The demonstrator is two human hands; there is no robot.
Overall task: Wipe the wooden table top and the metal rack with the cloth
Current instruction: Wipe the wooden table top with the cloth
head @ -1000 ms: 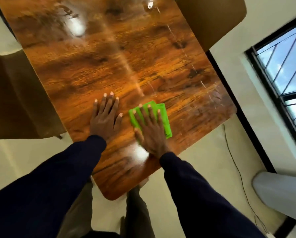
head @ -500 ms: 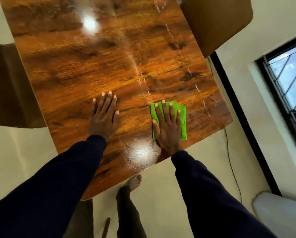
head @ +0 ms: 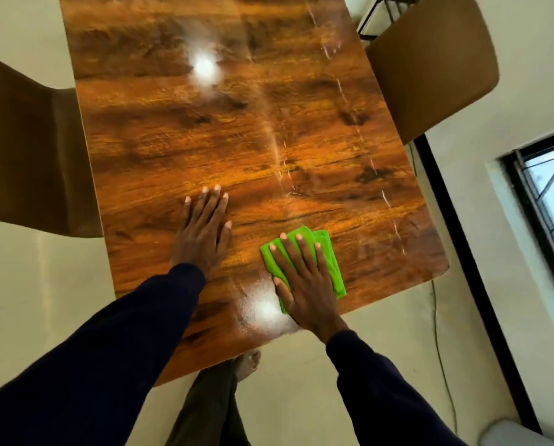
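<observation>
Green folded cloth [head: 332, 267] is lying flat on the wooden table top [head: 189, 140], near the person's right-hand near corner, a little in from the edge. Right hand [head: 304, 284] is pressing down on it, palm flat, fingers straight and slightly spread, nothing curling round the fabric. Cloth is sticking out past the fingertips and along the little-finger side. Left hand [head: 201, 236] is resting flat on bare wood left of the cloth, apart from it, fingers straight and close together, holding nothing. Both arms are wearing dark navy sleeves [head: 108, 365]. Table top is looking glossy. One bright light reflection [head: 263, 309] is sitting just beside the right thumb, and another [head: 205, 66] is farther up the board. Pale thin streaks [head: 275, 149] are running lengthwise across the grain. Black metal rack [head: 386, 8] is showing only as a few wires at the top edge, beyond the table's far right side and partly hidden behind a brown chair [head: 430, 66], well apart from both hands. A second brown chair [head: 28, 149] is standing against the table's left side. A bare foot [head: 246, 362] is showing on the pale floor under the near edge. A thin cable [head: 439, 349] is trailing over the floor on the right, and a barred window [head: 549, 201] is showing in the wall beyond it.
</observation>
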